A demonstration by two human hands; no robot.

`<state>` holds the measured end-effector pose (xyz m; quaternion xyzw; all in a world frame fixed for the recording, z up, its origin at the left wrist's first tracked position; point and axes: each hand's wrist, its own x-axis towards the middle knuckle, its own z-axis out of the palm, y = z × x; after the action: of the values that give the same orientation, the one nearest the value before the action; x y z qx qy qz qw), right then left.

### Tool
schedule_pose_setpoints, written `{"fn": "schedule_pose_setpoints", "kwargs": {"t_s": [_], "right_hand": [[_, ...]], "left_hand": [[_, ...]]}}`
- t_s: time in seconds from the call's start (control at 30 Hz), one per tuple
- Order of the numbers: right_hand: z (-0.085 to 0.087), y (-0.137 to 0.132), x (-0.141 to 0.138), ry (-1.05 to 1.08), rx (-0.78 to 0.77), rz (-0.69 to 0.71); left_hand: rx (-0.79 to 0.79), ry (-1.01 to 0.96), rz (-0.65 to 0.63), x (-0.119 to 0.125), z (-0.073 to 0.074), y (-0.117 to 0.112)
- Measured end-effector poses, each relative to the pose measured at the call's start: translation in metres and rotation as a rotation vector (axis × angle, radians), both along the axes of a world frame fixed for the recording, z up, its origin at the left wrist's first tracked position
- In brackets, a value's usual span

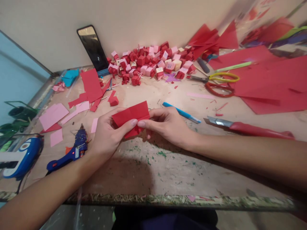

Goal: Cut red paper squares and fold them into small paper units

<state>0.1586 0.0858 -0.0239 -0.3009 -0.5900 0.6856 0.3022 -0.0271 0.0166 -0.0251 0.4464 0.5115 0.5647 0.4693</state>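
A small creased piece of red paper (131, 111) is held up over the table between both hands. My left hand (107, 131) grips its left part, with the thumb lying across the front near the middle. My right hand (165, 124) pinches the paper from the right, its thumb tip meeting the left thumb at a fold. The fingers behind the paper are mostly hidden. Just beyond my right hand lies a blue pen (183, 113). Left of my left hand rests a blue glue gun (75, 150) with a small red light on.
Many small red and pink paper boxes (148, 62) are heaped against the wall beside a leaning phone (93, 46). Scissors (220, 84), a red-handled utility knife (249, 127) and red sheets (271, 80) lie right. Pink scraps (54, 116) and a blue-white device (22, 159) are left.
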Motion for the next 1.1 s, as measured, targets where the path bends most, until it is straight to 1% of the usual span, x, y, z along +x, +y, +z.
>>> {"fn": "schedule_pose_setpoints", "kwargs": {"t_s": [0.1,0.23,0.3,0.37,0.5,0.6,0.73,0.87,0.97,1.03,1.1], "right_hand": [[0.0006,0.0006,-0.0005,0.002,0.004,0.013],[0.0057,-0.0003,-0.0004,0.028,-0.031,0.062],[0.0073,-0.0012,-0.0001,0.008,-0.050,0.079],[0.0075,-0.0019,0.0004,-0.011,-0.052,0.080],[0.0061,-0.0022,0.0015,-0.033,-0.037,0.059],[0.0058,-0.0019,0.0009,-0.046,-0.038,0.037],[0.0051,-0.0013,-0.0010,-0.045,-0.040,0.025],[0.0042,-0.0014,-0.0013,-0.059,-0.006,0.008],[0.0042,-0.0016,-0.0007,-0.065,0.021,0.002],[0.0042,-0.0014,-0.0003,-0.064,0.041,0.005],[0.0037,-0.0008,-0.0001,-0.061,0.060,0.014]], "left_hand": [[0.064,0.062,-0.009,0.0003,0.0018,0.0009],[0.114,0.119,0.069,0.0009,0.0024,0.0019],[0.092,0.091,0.078,0.0007,0.0017,0.0017],[0.079,0.057,0.057,-0.0002,0.0005,0.0013],[0.112,-0.016,0.007,-0.0029,-0.0019,0.0005],[0.129,-0.027,0.009,-0.0035,-0.0027,0.0005],[0.144,0.007,0.023,-0.0029,-0.0032,0.0008],[0.159,0.049,0.030,-0.0027,-0.0034,0.0014],[0.140,0.094,0.034,-0.0022,-0.0020,0.0017],[0.126,0.146,0.053,-0.0013,-0.0002,0.0020],[0.144,0.205,0.093,-0.0002,0.0018,0.0024]]}}
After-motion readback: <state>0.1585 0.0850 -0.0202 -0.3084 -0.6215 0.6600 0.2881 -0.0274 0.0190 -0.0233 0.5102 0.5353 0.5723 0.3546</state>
